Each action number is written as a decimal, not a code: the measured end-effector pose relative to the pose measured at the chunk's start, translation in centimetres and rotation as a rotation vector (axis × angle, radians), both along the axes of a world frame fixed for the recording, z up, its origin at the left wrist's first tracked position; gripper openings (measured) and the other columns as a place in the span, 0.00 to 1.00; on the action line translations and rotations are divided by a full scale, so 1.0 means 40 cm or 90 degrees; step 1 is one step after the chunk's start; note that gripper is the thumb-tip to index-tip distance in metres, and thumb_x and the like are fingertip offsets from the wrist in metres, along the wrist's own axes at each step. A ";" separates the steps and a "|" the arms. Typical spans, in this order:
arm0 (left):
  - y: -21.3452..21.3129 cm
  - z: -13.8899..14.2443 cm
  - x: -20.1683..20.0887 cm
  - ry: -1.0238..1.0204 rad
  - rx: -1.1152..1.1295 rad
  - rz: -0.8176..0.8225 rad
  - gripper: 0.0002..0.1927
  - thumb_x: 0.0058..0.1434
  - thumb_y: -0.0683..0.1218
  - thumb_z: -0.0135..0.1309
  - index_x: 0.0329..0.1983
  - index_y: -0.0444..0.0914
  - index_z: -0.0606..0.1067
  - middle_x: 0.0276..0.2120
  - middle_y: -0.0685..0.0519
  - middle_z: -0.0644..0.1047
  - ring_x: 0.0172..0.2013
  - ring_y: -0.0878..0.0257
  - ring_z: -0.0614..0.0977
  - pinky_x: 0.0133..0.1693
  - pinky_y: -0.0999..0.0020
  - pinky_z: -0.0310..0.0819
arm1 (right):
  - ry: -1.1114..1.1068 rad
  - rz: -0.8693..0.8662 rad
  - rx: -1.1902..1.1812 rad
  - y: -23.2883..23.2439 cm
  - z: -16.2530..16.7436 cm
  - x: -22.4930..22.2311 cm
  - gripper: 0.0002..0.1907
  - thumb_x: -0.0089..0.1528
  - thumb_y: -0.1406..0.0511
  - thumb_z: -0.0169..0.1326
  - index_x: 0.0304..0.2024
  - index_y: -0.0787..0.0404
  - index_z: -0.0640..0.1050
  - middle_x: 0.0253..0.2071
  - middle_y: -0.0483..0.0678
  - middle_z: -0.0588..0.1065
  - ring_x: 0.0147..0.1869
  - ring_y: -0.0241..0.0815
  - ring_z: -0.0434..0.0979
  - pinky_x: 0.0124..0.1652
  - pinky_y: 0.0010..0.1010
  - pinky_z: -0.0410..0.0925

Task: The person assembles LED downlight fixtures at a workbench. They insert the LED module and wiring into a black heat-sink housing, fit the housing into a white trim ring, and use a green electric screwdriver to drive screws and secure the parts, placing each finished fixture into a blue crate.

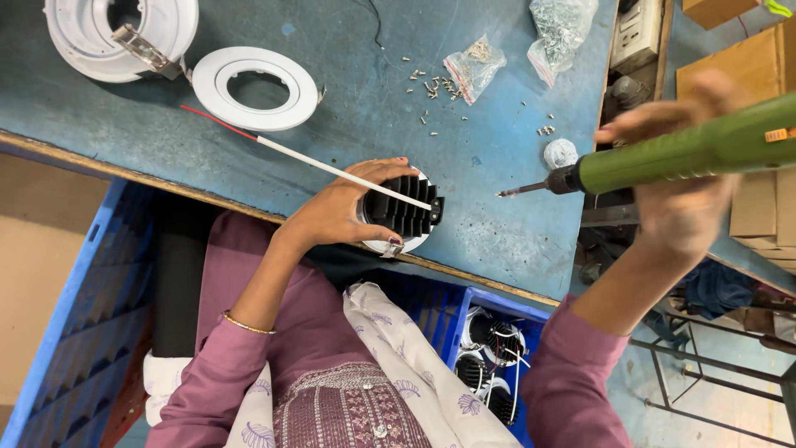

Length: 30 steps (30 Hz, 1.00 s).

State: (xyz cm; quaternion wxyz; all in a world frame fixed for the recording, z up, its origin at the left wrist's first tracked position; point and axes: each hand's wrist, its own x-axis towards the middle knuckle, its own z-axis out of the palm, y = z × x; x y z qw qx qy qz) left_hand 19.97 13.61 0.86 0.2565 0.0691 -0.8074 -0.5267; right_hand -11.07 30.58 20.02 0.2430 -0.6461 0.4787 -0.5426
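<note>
Left hand [336, 211] is wrapped around the black finned heat sink [404, 207] at frame centre, near the blue table [348, 91] edge — fingers closed on its side. Right hand [684, 178] at right grips a green electric screwdriver [688, 153] — bit pointing left, clear of the heat sink

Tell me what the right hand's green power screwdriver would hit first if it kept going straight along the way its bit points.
Probably the black finned lamp body that the left hand steadies. The right hand aims the green screwdriver leftward and slightly down, and only bare blue tabletop shows between. Height above the table is unclear.
</note>
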 end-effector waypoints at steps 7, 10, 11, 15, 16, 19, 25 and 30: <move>0.000 -0.013 -0.005 0.048 0.008 0.009 0.44 0.54 0.62 0.63 0.72 0.44 0.66 0.70 0.50 0.69 0.73 0.51 0.65 0.73 0.49 0.44 | -0.179 -0.123 -0.155 0.014 -0.048 -0.114 0.36 0.68 0.36 0.44 0.36 0.64 0.65 0.27 0.50 0.61 0.26 0.42 0.66 0.28 0.35 0.63; 0.009 -0.011 -0.020 0.102 0.035 0.025 0.37 0.62 0.65 0.54 0.71 0.46 0.68 0.69 0.52 0.72 0.73 0.54 0.68 0.77 0.48 0.41 | -0.232 -0.126 -0.200 0.056 -0.068 -0.108 0.35 0.65 0.37 0.45 0.31 0.61 0.63 0.23 0.48 0.61 0.24 0.39 0.64 0.26 0.34 0.62; 0.012 -0.009 -0.027 0.120 0.045 0.032 0.35 0.65 0.67 0.51 0.71 0.47 0.69 0.69 0.53 0.73 0.73 0.56 0.69 0.78 0.48 0.42 | -0.257 -0.106 -0.212 0.070 -0.071 -0.097 0.35 0.63 0.36 0.46 0.30 0.61 0.62 0.23 0.47 0.61 0.23 0.38 0.64 0.25 0.33 0.62; 0.013 0.009 -0.052 0.146 0.095 -0.012 0.30 0.69 0.66 0.48 0.66 0.44 0.71 0.60 0.55 0.78 0.66 0.58 0.75 0.75 0.49 0.42 | -0.275 -0.070 -0.218 0.107 -0.065 -0.009 0.35 0.56 0.34 0.48 0.28 0.57 0.61 0.21 0.43 0.61 0.17 0.32 0.61 0.19 0.27 0.58; 0.011 0.014 -0.060 0.146 0.098 -0.023 0.29 0.69 0.65 0.48 0.64 0.45 0.73 0.57 0.55 0.79 0.63 0.59 0.77 0.75 0.50 0.46 | -0.243 -0.073 -0.221 0.107 -0.063 0.021 0.35 0.56 0.33 0.48 0.29 0.56 0.62 0.22 0.43 0.59 0.16 0.31 0.60 0.17 0.27 0.57; 0.003 0.024 -0.085 0.150 0.095 -0.075 0.26 0.69 0.65 0.48 0.59 0.43 0.76 0.50 0.55 0.82 0.55 0.60 0.81 0.71 0.51 0.54 | -0.192 -0.053 -0.235 0.101 -0.061 0.125 0.38 0.56 0.31 0.47 0.35 0.57 0.64 0.24 0.42 0.56 0.12 0.29 0.58 0.15 0.26 0.57; -0.008 0.010 -0.106 0.116 0.010 -0.072 0.22 0.71 0.61 0.45 0.53 0.42 0.77 0.45 0.54 0.82 0.50 0.57 0.82 0.71 0.47 0.48 | -0.223 -0.183 -0.212 0.078 -0.069 0.288 0.40 0.58 0.35 0.47 0.50 0.62 0.63 0.21 0.47 0.58 0.09 0.34 0.51 0.14 0.30 0.55; -0.002 -0.012 -0.116 0.142 0.017 -0.060 0.18 0.71 0.57 0.45 0.47 0.40 0.76 0.42 0.54 0.81 0.47 0.57 0.81 0.72 0.48 0.49 | -0.143 -0.209 -0.231 0.049 -0.084 0.314 0.39 0.60 0.36 0.46 0.51 0.63 0.63 0.21 0.49 0.58 0.08 0.37 0.52 0.14 0.32 0.55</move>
